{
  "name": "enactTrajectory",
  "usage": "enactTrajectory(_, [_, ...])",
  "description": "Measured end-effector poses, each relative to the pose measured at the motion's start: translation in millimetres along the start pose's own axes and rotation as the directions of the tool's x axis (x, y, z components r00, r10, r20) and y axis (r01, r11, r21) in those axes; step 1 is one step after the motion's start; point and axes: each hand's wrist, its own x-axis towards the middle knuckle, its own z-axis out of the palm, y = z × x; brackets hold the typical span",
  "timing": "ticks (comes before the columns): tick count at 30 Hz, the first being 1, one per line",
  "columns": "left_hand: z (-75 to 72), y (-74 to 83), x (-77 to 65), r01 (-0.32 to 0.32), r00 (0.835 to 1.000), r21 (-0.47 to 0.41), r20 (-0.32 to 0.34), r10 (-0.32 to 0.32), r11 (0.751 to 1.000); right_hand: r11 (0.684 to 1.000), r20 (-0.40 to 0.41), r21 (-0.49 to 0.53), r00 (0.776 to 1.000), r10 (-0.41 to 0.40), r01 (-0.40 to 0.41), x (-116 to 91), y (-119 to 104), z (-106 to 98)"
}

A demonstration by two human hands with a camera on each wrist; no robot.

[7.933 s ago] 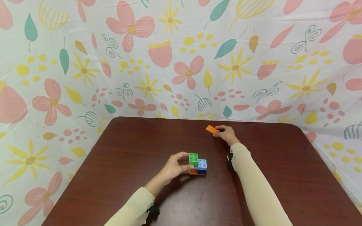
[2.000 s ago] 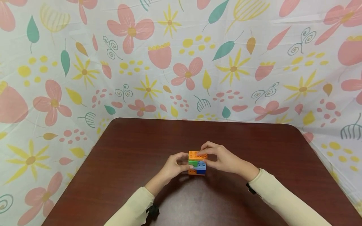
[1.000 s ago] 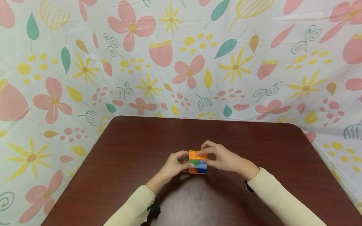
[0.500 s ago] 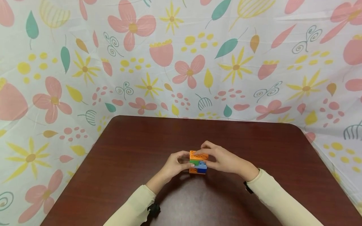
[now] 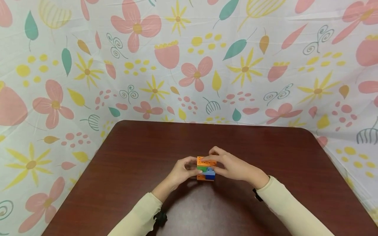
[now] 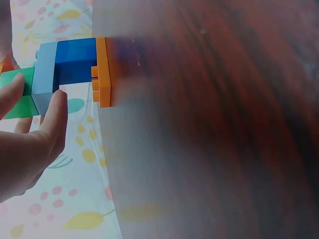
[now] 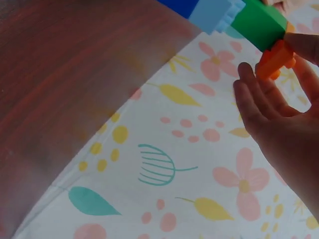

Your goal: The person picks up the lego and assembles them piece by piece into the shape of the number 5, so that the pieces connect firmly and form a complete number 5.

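Note:
A small tower of toy building bricks stands on the table. At its base is a flat orange brick (image 6: pixel 103 79), with a dark blue brick (image 6: pixel 76 60) on it. A light blue brick (image 6: pixel 45 74) comes above, then a green brick (image 7: pixel 256 24). The top orange brick (image 7: pixel 274 60) lies across the green one and overhangs toward the right, above the light blue studs. My left hand (image 5: pixel 180 171) grips the tower from the left, thumb on the green brick's front. From the right, my right hand (image 5: pixel 236 166) pinches the top orange brick, its fingers partly covering the studs.
The dark brown table (image 5: pixel 141 147) has rounded far corners. Behind it hangs a white cloth (image 5: pixel 183 29) printed with flowers and leaves. Dark bands sit at both wrists, below the cream sleeves (image 5: pixel 289 203).
Earlier the right hand held the orange brick at the far side of the table. It has since come onto the tower's top. Over the last second, both hands have barely moved.

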Motion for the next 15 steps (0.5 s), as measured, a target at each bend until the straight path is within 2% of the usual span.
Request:
enactTrajectory(4, [0.2,0.7,0.5,-0.001,1.0,-0.002,0.001,0.001,1.0,0.998,-0.025,0.042,0.999,-0.036,0.037,-3.3,4.7,1.5])
enactTrajectory(7, [1.5,5.1,-1.9,-0.002,1.0,-0.002,-0.002,0.002,1.0,0.992,-0.056,0.118,0.998,-0.033,0.039,-6.5,8.6,5.3])
enactTrajectory(11, [3.7,19.1,-8.8,-0.013,1.0,0.001,-0.006,0.013,1.0,0.971,-0.127,0.237,0.992,0.024,0.007,-10.8,12.7,9.7])
enactTrajectory(15, [4.7,25.0,-13.0,-0.017,1.0,0.007,-0.004,0.017,1.0,0.947,-0.214,0.316,0.969,0.12,-0.048,-16.0,15.2,12.0])
